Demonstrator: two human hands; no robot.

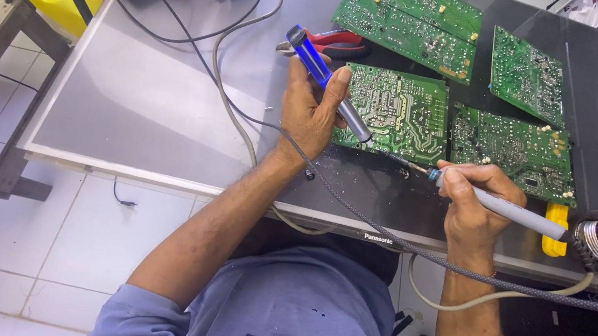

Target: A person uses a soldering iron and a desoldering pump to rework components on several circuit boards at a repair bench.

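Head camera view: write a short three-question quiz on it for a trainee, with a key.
1. True or false: the left hand holds a blue-handled desoldering pump.
2. Which tool does the right hand hold? A) red pliers B) soldering iron C) yellow screwdriver
3. How many green circuit boards lie on the table?

Key:
1. True; its tip points down at the near left board.
2. B; the soldering iron has its tip at that board's lower edge.
3. Four.
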